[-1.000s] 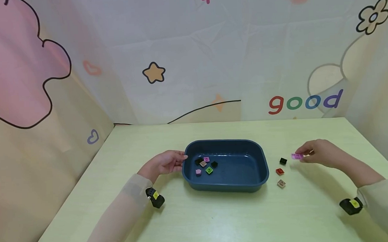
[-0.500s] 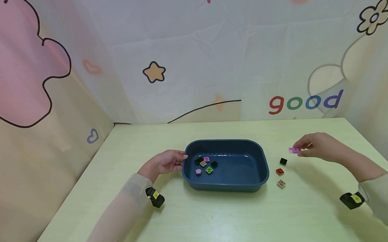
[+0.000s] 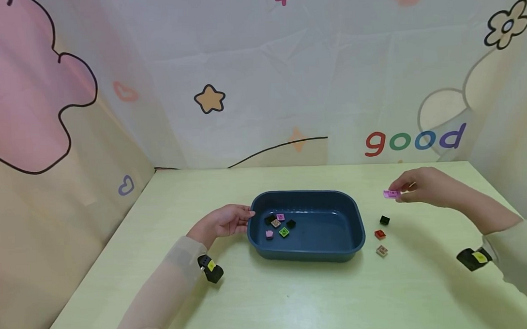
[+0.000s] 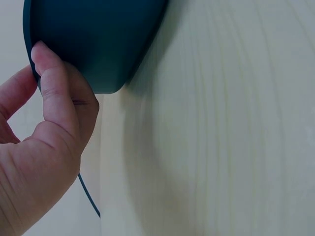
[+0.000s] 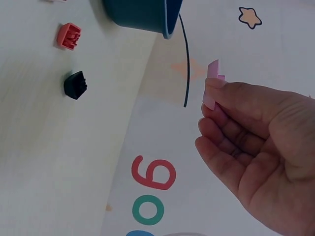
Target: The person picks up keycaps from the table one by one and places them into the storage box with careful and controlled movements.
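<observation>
Piece [image 3: 391,194] in head view: pink, flat, oblong, up in the air above the table [image 3: 294,299], right of the bin [image 3: 307,254]. Right hand [image 3: 434,188] pinches it near one end; left hand [image 3: 228,220] grips the bin's left rim. Bin is dark blue, rounded corners, contents bunched at its left side: two black blocks [image 3: 291,224], two pink blocks [image 3: 269,235], tan block [image 3: 276,223], green block [image 3: 284,232]. Just outside its right wall, a row on the table: loose black block [image 3: 384,220], red block [image 3: 380,234], loose tan block [image 3: 382,251]. Right wall stands between the held piece and the contents. Printed cloth [image 3: 265,77] behind.

Left wrist view: thumb and fingers clasp the bin's rim, contents hidden.

Right wrist view: piece nearly edge-on, small raised bit showing, pinched at the thumb tip, other fingers curled below. Bin corner at top; red block shows a hollow side.
</observation>
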Action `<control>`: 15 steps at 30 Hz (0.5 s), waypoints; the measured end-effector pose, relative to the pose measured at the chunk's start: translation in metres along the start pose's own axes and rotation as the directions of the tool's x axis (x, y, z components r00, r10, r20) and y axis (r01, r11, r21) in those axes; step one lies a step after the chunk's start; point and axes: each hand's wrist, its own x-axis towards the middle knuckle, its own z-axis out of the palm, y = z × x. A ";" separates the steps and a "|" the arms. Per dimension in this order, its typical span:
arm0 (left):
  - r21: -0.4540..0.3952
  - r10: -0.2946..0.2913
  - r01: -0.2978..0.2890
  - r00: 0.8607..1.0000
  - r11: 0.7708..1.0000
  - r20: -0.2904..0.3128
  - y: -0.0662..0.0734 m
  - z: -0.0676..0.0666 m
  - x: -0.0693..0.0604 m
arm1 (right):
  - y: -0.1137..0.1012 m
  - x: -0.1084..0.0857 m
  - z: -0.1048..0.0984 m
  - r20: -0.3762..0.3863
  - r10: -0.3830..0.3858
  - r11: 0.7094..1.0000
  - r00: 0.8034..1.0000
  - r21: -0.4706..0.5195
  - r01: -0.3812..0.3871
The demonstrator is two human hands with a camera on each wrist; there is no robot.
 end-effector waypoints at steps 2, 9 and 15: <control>-0.003 -0.002 0.002 1.000 1.000 0.002 0.000 0.000 -0.001 | -0.005 0.004 -0.003 -0.001 -0.010 1.000 1.000 -0.004 0.010; -0.002 0.006 -0.006 1.000 1.000 0.015 0.000 0.000 -0.002 | -0.023 0.015 -0.011 -0.010 -0.045 0.999 0.999 -0.016 0.045; 0.005 0.008 -0.008 1.000 1.000 0.018 -0.001 0.000 0.000 | -0.038 0.027 -0.013 0.012 -0.079 0.997 0.997 0.001 0.079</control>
